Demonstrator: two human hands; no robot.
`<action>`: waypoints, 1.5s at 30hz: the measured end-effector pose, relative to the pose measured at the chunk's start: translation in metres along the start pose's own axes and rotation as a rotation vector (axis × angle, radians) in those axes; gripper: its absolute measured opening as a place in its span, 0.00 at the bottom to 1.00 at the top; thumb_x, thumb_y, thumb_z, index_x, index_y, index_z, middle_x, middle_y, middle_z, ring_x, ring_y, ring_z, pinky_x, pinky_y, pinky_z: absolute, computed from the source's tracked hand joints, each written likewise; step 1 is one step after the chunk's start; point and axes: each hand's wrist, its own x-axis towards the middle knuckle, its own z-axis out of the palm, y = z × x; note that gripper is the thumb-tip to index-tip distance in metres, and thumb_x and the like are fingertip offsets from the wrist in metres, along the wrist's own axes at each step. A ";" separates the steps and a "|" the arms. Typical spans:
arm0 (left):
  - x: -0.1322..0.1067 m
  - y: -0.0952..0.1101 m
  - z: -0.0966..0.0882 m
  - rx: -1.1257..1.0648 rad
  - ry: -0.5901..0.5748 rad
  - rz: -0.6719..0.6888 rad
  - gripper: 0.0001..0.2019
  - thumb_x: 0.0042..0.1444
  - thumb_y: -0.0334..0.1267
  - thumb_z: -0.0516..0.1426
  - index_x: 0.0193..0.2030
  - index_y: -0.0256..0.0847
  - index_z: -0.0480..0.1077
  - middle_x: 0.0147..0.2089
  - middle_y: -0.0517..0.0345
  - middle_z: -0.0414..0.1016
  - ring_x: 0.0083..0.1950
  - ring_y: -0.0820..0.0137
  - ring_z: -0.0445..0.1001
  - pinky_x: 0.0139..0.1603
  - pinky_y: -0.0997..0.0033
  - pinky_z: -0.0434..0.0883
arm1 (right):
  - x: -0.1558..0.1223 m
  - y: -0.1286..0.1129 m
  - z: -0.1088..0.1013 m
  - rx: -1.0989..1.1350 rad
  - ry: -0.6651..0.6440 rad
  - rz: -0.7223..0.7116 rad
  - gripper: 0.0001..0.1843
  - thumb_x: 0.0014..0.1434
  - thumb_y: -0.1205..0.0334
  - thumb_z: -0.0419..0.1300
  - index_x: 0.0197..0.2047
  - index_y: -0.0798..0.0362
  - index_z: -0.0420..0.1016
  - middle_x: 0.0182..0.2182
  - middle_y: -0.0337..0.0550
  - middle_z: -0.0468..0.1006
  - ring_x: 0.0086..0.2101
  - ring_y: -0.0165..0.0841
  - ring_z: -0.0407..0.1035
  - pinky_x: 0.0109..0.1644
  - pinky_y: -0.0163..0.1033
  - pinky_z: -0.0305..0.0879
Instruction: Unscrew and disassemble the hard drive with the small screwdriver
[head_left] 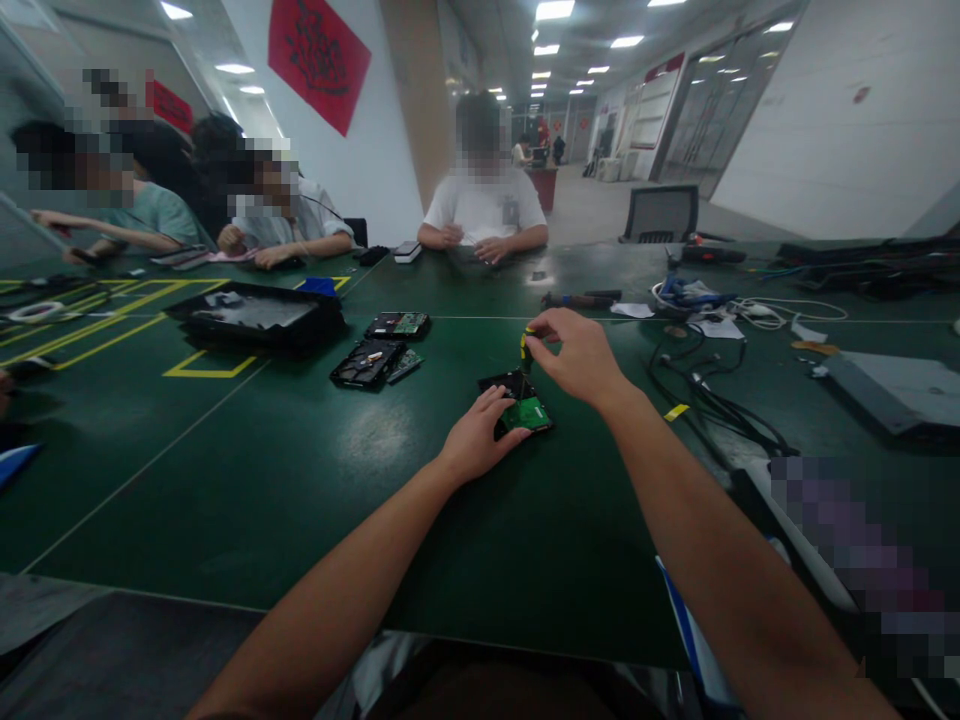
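Hard drive (510, 382) on the green surface (300, 450), partly beneath our spread left hand (478, 433), screwdriver (526, 349) pinched in our right hand's (579, 352) grip, we do best turning it square to the circuit board (535, 414).

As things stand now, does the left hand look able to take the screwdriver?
Probably not: the screwdriver is near, but the right hand grips its handle, and the left hand seems occupied, resting on the hard drive.
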 end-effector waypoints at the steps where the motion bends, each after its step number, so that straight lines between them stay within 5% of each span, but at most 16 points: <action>1: 0.000 0.000 0.000 0.002 0.000 -0.001 0.30 0.63 0.57 0.58 0.67 0.43 0.67 0.76 0.48 0.59 0.78 0.58 0.54 0.77 0.52 0.57 | 0.000 0.000 0.000 0.006 0.004 0.009 0.05 0.64 0.58 0.62 0.43 0.49 0.73 0.42 0.47 0.80 0.42 0.42 0.74 0.48 0.49 0.70; 45: 0.000 0.000 0.001 0.011 0.009 0.006 0.31 0.64 0.58 0.57 0.66 0.40 0.68 0.76 0.46 0.60 0.78 0.57 0.55 0.77 0.54 0.57 | 0.001 0.003 0.000 -0.006 0.029 0.016 0.07 0.65 0.56 0.62 0.40 0.50 0.73 0.38 0.46 0.81 0.40 0.41 0.74 0.46 0.47 0.69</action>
